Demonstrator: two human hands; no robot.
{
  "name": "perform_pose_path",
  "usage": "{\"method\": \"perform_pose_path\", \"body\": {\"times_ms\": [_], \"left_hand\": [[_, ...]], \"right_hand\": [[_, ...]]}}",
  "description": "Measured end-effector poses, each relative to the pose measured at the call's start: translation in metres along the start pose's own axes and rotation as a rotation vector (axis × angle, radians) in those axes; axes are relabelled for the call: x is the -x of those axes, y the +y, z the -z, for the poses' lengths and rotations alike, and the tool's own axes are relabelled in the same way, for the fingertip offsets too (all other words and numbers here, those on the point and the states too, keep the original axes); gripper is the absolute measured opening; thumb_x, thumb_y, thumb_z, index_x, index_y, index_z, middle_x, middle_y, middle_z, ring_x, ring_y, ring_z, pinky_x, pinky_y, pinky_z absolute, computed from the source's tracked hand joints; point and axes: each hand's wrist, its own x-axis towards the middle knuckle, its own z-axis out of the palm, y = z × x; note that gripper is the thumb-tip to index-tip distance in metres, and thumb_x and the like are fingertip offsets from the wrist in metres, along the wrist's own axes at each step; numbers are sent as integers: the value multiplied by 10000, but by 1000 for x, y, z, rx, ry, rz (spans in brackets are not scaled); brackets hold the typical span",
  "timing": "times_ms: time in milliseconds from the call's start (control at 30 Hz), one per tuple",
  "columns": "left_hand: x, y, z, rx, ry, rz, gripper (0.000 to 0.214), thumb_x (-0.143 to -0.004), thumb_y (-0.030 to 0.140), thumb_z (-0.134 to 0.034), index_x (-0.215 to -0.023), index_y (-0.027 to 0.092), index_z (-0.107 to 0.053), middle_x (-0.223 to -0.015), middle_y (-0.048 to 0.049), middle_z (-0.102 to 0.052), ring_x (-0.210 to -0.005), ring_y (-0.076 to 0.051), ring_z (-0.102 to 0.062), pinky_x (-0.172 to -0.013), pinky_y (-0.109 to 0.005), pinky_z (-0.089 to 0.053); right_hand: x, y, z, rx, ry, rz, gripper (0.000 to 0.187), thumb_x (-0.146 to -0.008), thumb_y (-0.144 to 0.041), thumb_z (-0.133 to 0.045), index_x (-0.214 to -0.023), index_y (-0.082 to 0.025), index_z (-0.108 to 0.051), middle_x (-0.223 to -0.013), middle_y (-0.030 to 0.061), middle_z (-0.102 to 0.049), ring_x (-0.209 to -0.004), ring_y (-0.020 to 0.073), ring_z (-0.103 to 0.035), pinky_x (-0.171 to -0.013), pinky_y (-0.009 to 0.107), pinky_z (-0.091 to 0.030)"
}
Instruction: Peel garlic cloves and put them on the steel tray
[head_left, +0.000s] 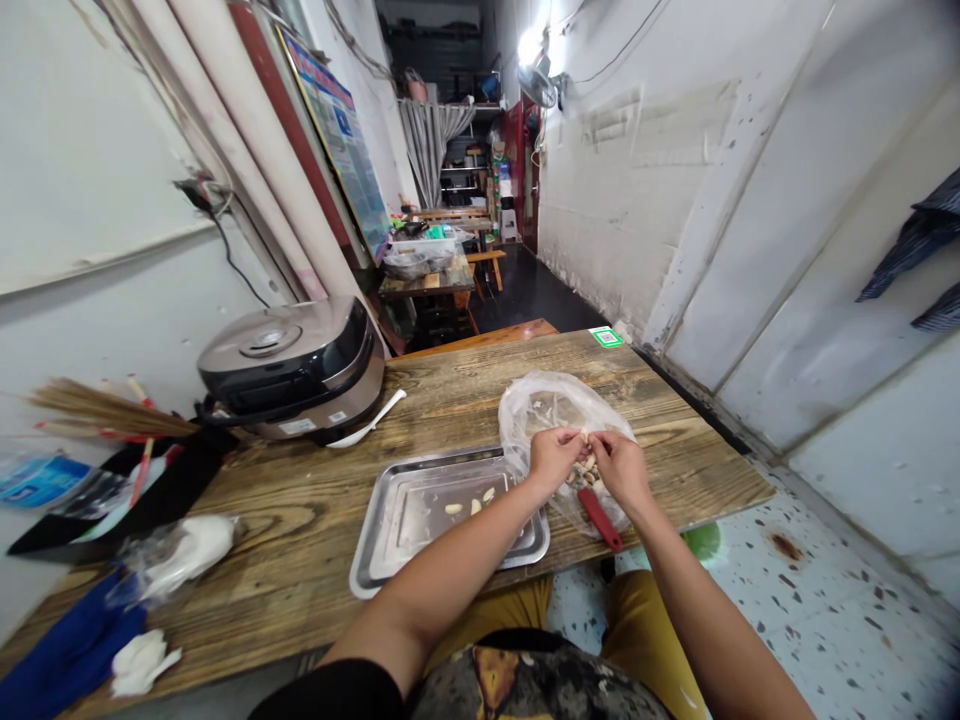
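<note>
My left hand and my right hand meet fingertip to fingertip over a clear plastic bag. Both pinch a small pale garlic clove, largely covered by the fingers. Below them, unpeeled cloves and skins lie in the open bag. A knife with a red handle rests on the bag's near side; its blade is hard to make out. Left of the bag, a metal tray carries several peeled garlic cloves, and my left forearm crosses over its right part.
A rice cooker stands at the table's back left, beside a white plastic spoon. Further left are a bagged white bundle, crumpled tissue and blue cloth. A green-bordered code card marks the far right corner.
</note>
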Motion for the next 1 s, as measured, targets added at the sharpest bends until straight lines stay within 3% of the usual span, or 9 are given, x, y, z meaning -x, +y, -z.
{"method": "perform_pose_path", "body": {"times_ms": [333, 667, 833, 1000], "left_hand": [[4, 5, 0, -16, 4, 28, 94, -686, 181, -639, -722, 121, -701, -583, -29, -661, -532, -142, -616, -566, -258, -512], [2, 9, 5, 72, -70, 105, 92, -721, 170, -631, -746, 102, -689, -594, -38, -659, -544, -124, -616, -575, -239, -508], [0, 9, 11, 154, -127, 218, 131, -685, 187, -706, -760, 84, -673, -597, -53, -656, -547, -122, -619, -579, -236, -510], [-1, 11, 19, 241, -215, 385, 57, -744, 114, -646, -771, 64, -655, -622, -75, -660, -561, -111, -625, -596, -215, -512]], "right_hand": [[2, -4, -1, 106, 3, 75, 273, -817, -241, -397, -750, -167, -651, -720, 75, -664, -670, 186, -582, -627, 264, -389], [1, 0, -2, 72, -7, 16, 261, -796, -273, -394, -706, -176, -619, -668, 58, -640, -633, 177, -565, -600, 257, -370], [-1, 0, -1, 0, -18, -64, 271, -779, -316, -402, -693, -171, -615, -640, 57, -635, -588, 170, -559, -576, 258, -374], [-2, 2, -2, -36, -24, -100, 280, -756, -341, -411, -694, -164, -620, -631, 56, -639, -573, 167, -561, -565, 254, -374]]}}
